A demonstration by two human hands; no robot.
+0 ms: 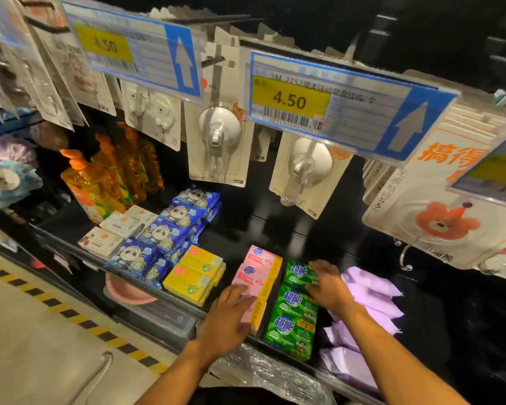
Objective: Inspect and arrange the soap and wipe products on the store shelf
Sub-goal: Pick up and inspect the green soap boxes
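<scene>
Pink soap row (pixel 260 270) front-to-back, face-up

Pink soap packs (pixel 259 273) – landmark. Left: yellow boxes (pixel 197 273), then blue panda-print wipes (pixel 164 235). Right: green soap (pixel 297 309), then lilac packs (pixel 368 293). Shelf (pixel 275 226) black – tags (pixel 289 100) yellow on blue.

Left hand (pixel 231 314) lies flat on the front of the pink soap packs (pixel 259 267), fingers stretched out along the top. Right hand (pixel 329 285) is palm down with fingers spread at the right edge of the green soap packs (pixel 297 311), slightly blurred. Purple wipe packs (pixel 371 290) sit just beside that hand. Left of the pink row are yellow soap boxes (pixel 197 271), then blue panda wipe packs (pixel 164 232), all on the black shelf (pixel 275 226). Overhead hangs a 4.50 price tag (pixel 289 100).
</scene>
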